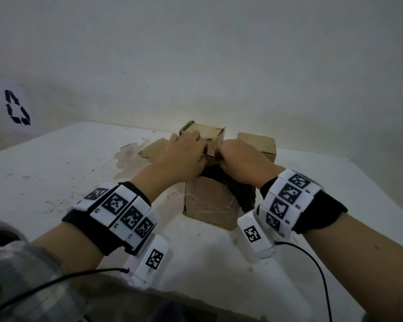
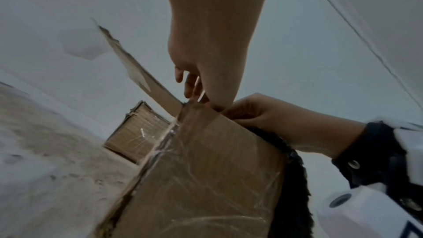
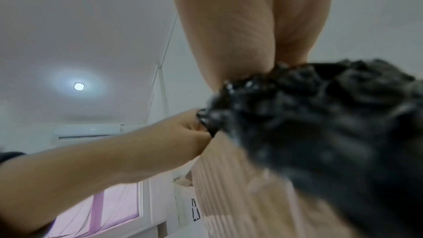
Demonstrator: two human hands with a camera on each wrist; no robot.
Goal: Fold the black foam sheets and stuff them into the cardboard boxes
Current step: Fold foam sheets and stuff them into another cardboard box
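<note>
A taped cardboard box (image 1: 209, 205) stands open at the table's middle, seen close up in the left wrist view as the box (image 2: 206, 169). A bumpy black foam sheet (image 1: 242, 191) sits in its top and hangs down its right side. My left hand (image 1: 186, 154) is at the box's top, its fingers (image 2: 190, 82) curled down behind the front wall. It pinches the foam's edge, as the left hand (image 3: 183, 129) shows. My right hand (image 1: 240, 159) is curled at the rim and grips the foam sheet (image 3: 320, 124). The box's inside is hidden.
Behind stands a second box (image 1: 205, 133) with raised flaps, and a third box (image 1: 258, 142) is at the back right. A torn flap (image 1: 154, 147) sticks out at the left. The white table (image 1: 56, 170) is scuffed and meets a wall at the back.
</note>
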